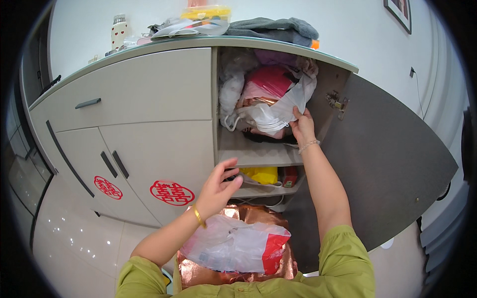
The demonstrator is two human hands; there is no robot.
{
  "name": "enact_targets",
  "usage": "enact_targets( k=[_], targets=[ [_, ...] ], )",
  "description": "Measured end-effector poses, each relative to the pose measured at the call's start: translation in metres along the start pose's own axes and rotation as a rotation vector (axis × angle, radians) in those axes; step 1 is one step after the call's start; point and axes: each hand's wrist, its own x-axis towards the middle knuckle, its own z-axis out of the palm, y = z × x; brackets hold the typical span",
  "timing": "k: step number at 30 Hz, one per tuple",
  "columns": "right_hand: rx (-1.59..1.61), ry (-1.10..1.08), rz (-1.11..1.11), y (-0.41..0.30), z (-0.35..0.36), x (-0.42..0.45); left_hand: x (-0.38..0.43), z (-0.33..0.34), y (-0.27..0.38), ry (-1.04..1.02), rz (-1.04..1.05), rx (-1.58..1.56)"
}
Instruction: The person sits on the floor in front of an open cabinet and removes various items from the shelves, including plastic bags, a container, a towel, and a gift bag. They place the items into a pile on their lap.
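Observation:
On the upper shelf of the open cabinet is a pile of plastic bags, with a pink and red bag (269, 83) among them. My right hand (303, 126) pinches the edge of a white plastic bag (296, 98) at the pile's right side. My left hand (220, 186) is held in front of the lower shelf, its fingers apart, with nothing in it. Below my hands, a white and red plastic bag (234, 246) lies on a shiny copper-coloured bag (201, 273) close to my body.
The cabinet door (387, 160) stands wide open at the right. A yellow bag (262, 175) and a red box (289, 176) sit on the lower shelf (257, 191). On the cabinet top are a grey cloth (272, 29), a yellow-lidded container (207, 14) and a bottle (119, 32).

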Motion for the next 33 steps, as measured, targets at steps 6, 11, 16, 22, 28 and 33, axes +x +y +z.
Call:
enact_targets(
  k=[6,11,16,22,28,33],
  targets=[
    [0.168,-0.139,-0.061,-0.022,0.013,-0.002,0.065,0.016,-0.003,0.132,-0.279,-0.387],
    [0.206,-0.237,-0.076,-0.014,-0.010,-0.013,0.110,0.019,-0.012,0.192,-0.399,-0.626],
    [0.225,-0.249,-0.027,0.002,-0.036,-0.041,0.139,0.016,-0.022,0.107,-0.372,-0.563],
    [0.187,-0.264,0.071,0.011,-0.064,-0.059,0.161,0.015,-0.042,0.086,-0.393,-0.605],
    [0.064,-0.232,0.104,0.012,-0.075,-0.082,0.147,0.022,-0.062,0.292,-0.253,-0.458],
    [-0.392,-0.054,0.179,-0.006,-0.058,-0.099,0.157,0.004,-0.096,0.329,-0.129,-0.312]
  ],
)
